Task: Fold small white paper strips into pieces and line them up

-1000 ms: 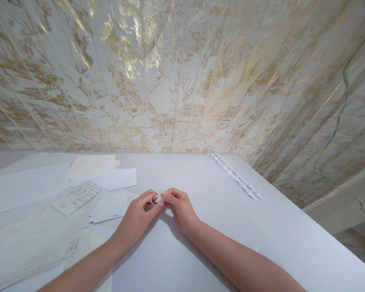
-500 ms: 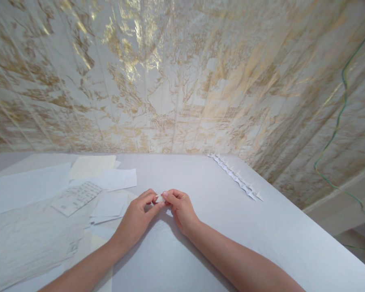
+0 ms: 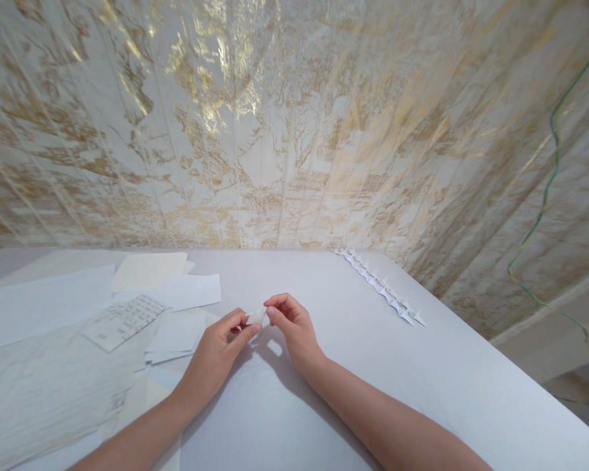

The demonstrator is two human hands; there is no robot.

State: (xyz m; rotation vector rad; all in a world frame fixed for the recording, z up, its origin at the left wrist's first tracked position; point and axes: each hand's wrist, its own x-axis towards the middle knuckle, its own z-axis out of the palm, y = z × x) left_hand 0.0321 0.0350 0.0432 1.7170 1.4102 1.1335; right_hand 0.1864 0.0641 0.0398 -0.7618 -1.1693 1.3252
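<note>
A small folded piece of white paper (image 3: 256, 316) is held just above the table, between my two hands. My left hand (image 3: 224, 339) pinches its left side between thumb and fingers. My right hand (image 3: 297, 327) has its thumb and index finger closed at the paper's upper right tip. Fingertips cover parts of the paper, so its full shape is hidden. To the right on the table, a row of small pointed folded paper pieces (image 3: 379, 285) runs slantwise toward the wall.
White and cream paper sheets (image 3: 44, 386) spread over the left side, with a printed slip (image 3: 125, 322) and a small stack of cut paper (image 3: 174, 335). A gold-patterned wall (image 3: 255, 150) borders the table (image 3: 353, 405) at the back. A green cord (image 3: 544, 196) hangs at the right.
My right hand has moved slightly up and its fingers have shifted to the paper's upper right tip. More of the folded paper shows between my hands.
</note>
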